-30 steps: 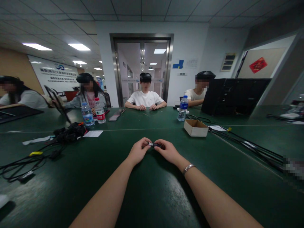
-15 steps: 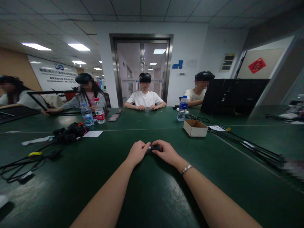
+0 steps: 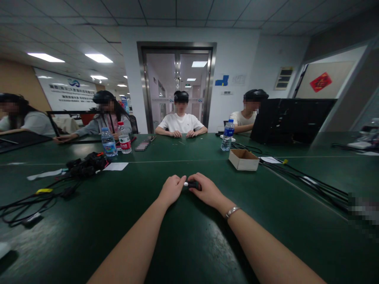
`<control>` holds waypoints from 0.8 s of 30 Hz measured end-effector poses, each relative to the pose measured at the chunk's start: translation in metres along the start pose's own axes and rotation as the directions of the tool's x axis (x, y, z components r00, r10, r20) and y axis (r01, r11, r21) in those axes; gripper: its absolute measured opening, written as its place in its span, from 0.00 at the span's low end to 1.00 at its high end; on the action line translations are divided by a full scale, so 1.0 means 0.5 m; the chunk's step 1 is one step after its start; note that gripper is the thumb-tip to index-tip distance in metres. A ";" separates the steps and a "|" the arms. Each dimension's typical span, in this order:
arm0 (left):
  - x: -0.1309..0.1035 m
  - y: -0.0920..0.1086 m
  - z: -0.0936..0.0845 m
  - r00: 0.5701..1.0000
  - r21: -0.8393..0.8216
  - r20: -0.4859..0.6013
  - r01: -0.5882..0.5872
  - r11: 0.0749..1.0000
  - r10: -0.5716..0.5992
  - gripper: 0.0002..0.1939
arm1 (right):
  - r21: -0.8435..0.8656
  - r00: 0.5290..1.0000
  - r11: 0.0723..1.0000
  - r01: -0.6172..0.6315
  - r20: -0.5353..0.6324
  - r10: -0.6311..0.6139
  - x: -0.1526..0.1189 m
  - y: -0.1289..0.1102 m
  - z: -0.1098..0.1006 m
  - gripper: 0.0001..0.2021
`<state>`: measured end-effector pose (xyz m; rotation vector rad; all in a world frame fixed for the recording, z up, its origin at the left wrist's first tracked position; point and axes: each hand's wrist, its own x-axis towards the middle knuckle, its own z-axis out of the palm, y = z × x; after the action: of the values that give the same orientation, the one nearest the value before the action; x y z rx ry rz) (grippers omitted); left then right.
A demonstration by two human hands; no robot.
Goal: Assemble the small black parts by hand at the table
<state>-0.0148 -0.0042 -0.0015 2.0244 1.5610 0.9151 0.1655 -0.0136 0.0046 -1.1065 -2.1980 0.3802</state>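
Over the green table, both my hands meet at a small black and silver cylinder point(image 3: 192, 184), too small here for me to tell its kind. My left hand point(image 3: 171, 189) is closed at its silver end, with thumb and fingers pressed together and the tip hidden behind them. On the black end, my right hand point(image 3: 205, 188) has its thumb and curled fingers wrapped round. A short shiny length shows between the two hands. My right wrist carries a silver bracelet point(image 3: 233, 212).
Ahead to the right stands an open cardboard box point(image 3: 243, 161) near a water bottle point(image 3: 227, 135). Black cables point(image 3: 308, 181) run along the right; more tangled cables point(image 3: 85, 165) lie left, near a red-capped bottle point(image 3: 124, 138). A person in white point(image 3: 181, 124) sits opposite.
My right hand has shifted slightly, and a little more of the cylinder's silver part shows between my hands. At the far left, a person's dark frame has moved a bit to the right.
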 end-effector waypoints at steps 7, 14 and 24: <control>0.000 0.000 0.000 0.999 0.013 0.019 -0.036 0.999 0.036 0.32 | -0.146 0.996 0.987 0.067 0.062 -0.058 0.000 -0.014 0.000 0.12; -0.009 0.004 0.003 0.999 0.003 0.019 -0.026 1.000 0.026 0.33 | -0.243 0.989 0.962 0.124 0.106 -0.101 -0.003 -0.033 0.003 0.06; -0.071 -0.065 -0.135 0.998 0.609 0.046 -0.070 0.790 0.053 0.20 | -0.396 0.951 0.873 -0.284 0.003 0.310 -0.041 0.081 -0.112 0.14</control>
<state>-0.0907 -0.0335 0.0145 2.5119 1.9685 0.4104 0.2360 -0.0069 0.0175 -1.6838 -2.2196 0.1027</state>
